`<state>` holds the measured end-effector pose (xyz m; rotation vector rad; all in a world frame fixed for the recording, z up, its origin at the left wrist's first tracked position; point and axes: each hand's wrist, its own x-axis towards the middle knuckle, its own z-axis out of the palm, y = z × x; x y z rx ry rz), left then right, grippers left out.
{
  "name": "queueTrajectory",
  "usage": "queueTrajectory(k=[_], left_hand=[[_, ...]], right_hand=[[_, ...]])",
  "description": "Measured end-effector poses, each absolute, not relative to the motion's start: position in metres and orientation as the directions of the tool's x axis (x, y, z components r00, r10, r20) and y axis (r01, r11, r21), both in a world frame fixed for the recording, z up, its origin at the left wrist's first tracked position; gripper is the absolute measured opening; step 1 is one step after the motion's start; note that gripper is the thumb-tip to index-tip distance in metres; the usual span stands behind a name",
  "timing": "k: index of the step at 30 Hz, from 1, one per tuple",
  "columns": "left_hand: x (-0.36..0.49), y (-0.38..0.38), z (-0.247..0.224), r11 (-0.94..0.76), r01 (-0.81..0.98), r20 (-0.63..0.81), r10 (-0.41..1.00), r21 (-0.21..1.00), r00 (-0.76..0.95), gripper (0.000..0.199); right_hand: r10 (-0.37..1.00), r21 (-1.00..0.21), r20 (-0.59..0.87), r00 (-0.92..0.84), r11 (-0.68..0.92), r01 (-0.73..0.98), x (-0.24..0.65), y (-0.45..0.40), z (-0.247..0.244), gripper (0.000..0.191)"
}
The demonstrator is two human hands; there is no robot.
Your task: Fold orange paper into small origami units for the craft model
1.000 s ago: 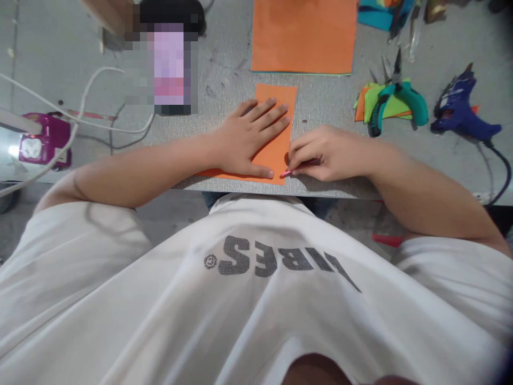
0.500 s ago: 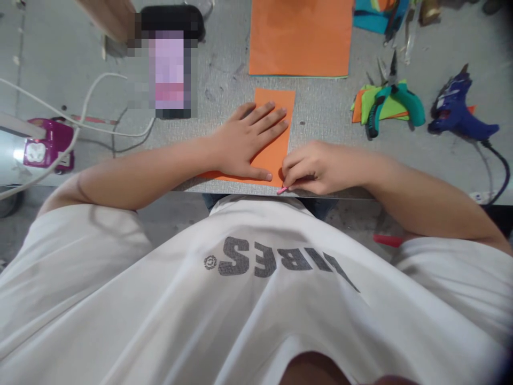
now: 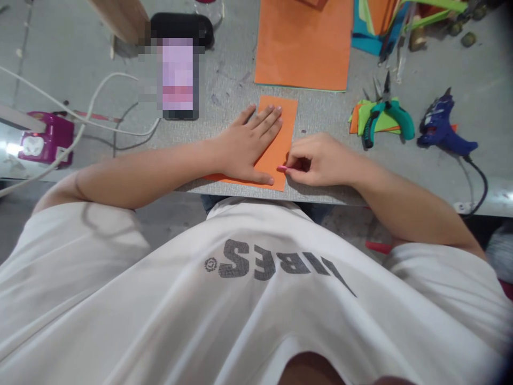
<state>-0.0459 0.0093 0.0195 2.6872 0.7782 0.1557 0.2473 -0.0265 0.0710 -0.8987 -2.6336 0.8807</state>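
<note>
An orange sheet of paper (image 3: 276, 141) lies near the table's front edge. My left hand (image 3: 248, 145) rests flat on it, fingers stretched toward its far end and thumb near its lower edge. At the sheet's right edge is my right hand (image 3: 312, 160), fingers closed in a pinch. A thin pink object (image 3: 282, 168) sticks out from those fingers, its tip over the paper; most of it is hidden, so its kind is unclear.
A larger orange sheet stack (image 3: 302, 48) lies beyond. To the right are teal pliers (image 3: 388, 115) on coloured paper pieces and a blue glue gun (image 3: 447, 125). A phone (image 3: 178, 75), white cable (image 3: 86, 115) and purple power socket (image 3: 48, 139) sit on the left.
My right hand has moved up along the sheet's right edge, and the pink tip has gone from below the lower corner onto the paper. My left hand stays flat.
</note>
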Motion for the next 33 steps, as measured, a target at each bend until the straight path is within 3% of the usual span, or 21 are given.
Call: queueTrajectory(k=[5, 10, 23, 33], left_hand=[[-0.043, 0.008, 0.02, -0.794, 0.518, -0.016, 0.542, 0.32, 0.84, 0.157], [-0.041, 0.007, 0.018, -0.783, 0.534, -0.012, 0.56, 0.32, 0.828, 0.154], [-0.035, 0.004, 0.028, -0.792, 0.556, -0.066, 0.559, 0.252, 0.826, 0.154], [-0.035, 0.005, 0.028, -0.792, 0.559, -0.072, 0.561, 0.245, 0.825, 0.151]], right_hand=[[0.838, -0.571, 0.007, -0.546, 0.452, 0.686, 0.239, -0.033, 0.065, 0.034], [0.931, -0.572, 0.017, -0.364, 0.308, 0.76, 0.235, -0.025, 0.062, 0.036], [0.981, -0.614, 0.123, -0.15, 0.194, 0.765, 0.233, 0.025, 0.045, 0.029], [0.993, -0.542, 0.043, -0.111, 0.117, 0.832, 0.228, 0.053, 0.056, 0.031]])
